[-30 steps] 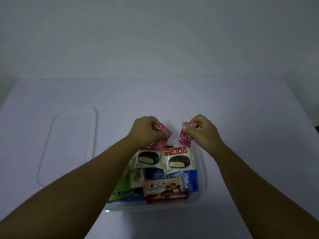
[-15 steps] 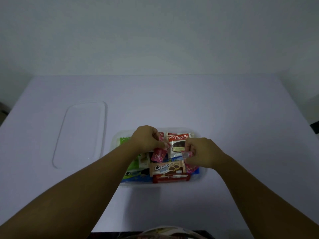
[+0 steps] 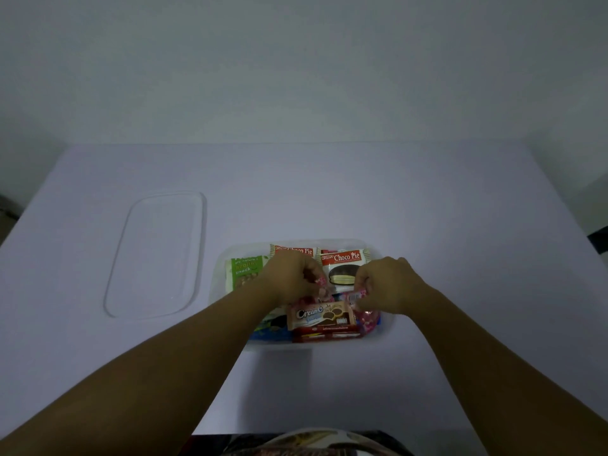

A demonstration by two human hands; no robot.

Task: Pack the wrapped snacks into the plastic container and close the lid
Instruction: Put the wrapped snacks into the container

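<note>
A clear plastic container [image 3: 385, 327] sits near the table's front centre, filled with wrapped snacks. Two Choco Pie packs [image 3: 343, 264] lie at its far side, a green snack pack [image 3: 245, 269] at the left, a brown Cream-O pack [image 3: 320, 315] and a red bar [image 3: 325, 335] at the front. My left hand [image 3: 289, 279] is low over the container's middle and pinches a small pink wrapped candy [image 3: 320, 283]. My right hand [image 3: 386, 286] pinches another pink candy [image 3: 358, 294] just above the snacks on the right side. The clear lid [image 3: 158, 255] lies flat to the left.
The white table [image 3: 427, 199] spreads wide around the container, with a pale wall behind it. A dark object [image 3: 598, 240] shows at the far right edge. A patterned piece of clothing [image 3: 312, 444] shows at the bottom.
Both hands came down and toward me, from behind the container's far rim to over its middle, each still holding its pink candy. The view shifted, so the container sits farther away.
</note>
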